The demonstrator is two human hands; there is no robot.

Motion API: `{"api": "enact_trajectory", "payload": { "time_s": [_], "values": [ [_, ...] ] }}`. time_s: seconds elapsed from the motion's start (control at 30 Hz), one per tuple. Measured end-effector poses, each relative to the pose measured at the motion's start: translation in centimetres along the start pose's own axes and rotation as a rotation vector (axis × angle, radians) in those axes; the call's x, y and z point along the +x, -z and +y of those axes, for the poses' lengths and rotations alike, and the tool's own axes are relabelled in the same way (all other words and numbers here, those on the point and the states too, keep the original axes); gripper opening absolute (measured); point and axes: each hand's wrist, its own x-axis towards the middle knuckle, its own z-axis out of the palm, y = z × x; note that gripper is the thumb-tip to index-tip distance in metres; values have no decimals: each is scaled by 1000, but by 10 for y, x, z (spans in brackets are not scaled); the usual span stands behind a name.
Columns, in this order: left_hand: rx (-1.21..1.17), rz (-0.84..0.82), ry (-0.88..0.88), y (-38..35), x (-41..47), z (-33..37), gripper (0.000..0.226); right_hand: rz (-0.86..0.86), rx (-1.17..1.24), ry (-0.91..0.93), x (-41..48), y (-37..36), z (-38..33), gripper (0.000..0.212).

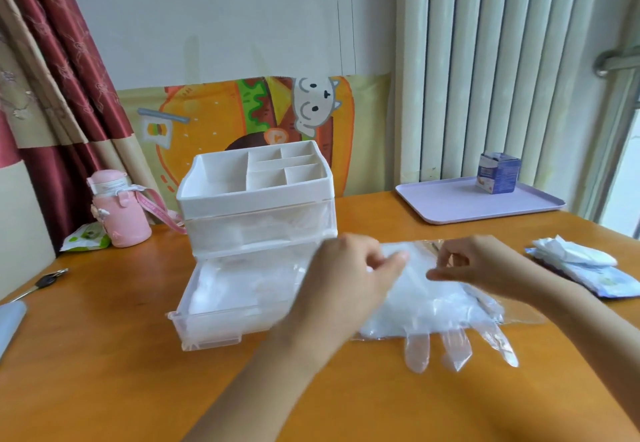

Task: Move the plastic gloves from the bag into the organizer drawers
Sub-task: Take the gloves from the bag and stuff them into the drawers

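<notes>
Lying flat on the orange table (138, 389), the plastic gloves (426, 306) are seen as a white pile inside a clear bag (519, 317). A few see-through glove tips are poked out of the bag's near end, on the side closer to the person than the fingers.

The far end of the pile is reached by both hands. The right hand (485, 265) is held over it, and its fingers (440, 273) are pinched together on the thin plastic of the gloves. The left hand (353, 268) is blurred. Its fingers (391, 261) are curled right by the same end of the pile, but whether anything is held in them cannot be told. The two sets of fingertips are kept near each other, not touching.

Just to the left of the left fingers, the white organizer (256, 199) is placed. Its bottom drawer (207, 323) is pulled out, and more white gloves are seen inside it. The upper drawer (256, 230) is pushed in. Little open boxes are built into the top.

Further left of the fingers, a pink bottle (119, 213), a green packet (86, 237) and some keys (45, 282) are found. Beyond the right fingers, a purple tray (450, 202) is set with a small blue box (498, 173) on it. To the right of the right fingers, tissue packs (581, 265) are stacked.
</notes>
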Motion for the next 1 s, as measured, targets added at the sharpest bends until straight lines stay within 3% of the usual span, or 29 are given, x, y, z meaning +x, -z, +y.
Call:
{"api": "enact_trajectory", "payload": {
  "time_s": [0.17,0.23,0.33,0.47,0.67,0.83,0.93,1.0],
  "values": [
    [-27,-332,125,-66,-7,-6,24,-186,79,40,-7,-26,24,75],
    [45,-401,149,-85,-5,-17,41,-232,82,61,-7,-32,27,77],
    [248,-480,210,-107,0,-36,65,-218,79,39,-8,-38,33,57],
    [295,-547,317,-124,-4,-46,71,-127,74,72,-6,-40,34,11],
    [180,-446,363,-129,-3,-54,67,-113,9,70,-5,-44,33,11],
    [-206,-290,454,-128,-1,-47,59,-46,163,116,-5,-43,33,8],
    [-794,-279,632,-117,4,-30,58,-6,483,155,-8,-33,28,6],
    [-1142,-297,762,-107,11,-22,64,-99,734,202,-15,-20,23,11]
  ]
}}
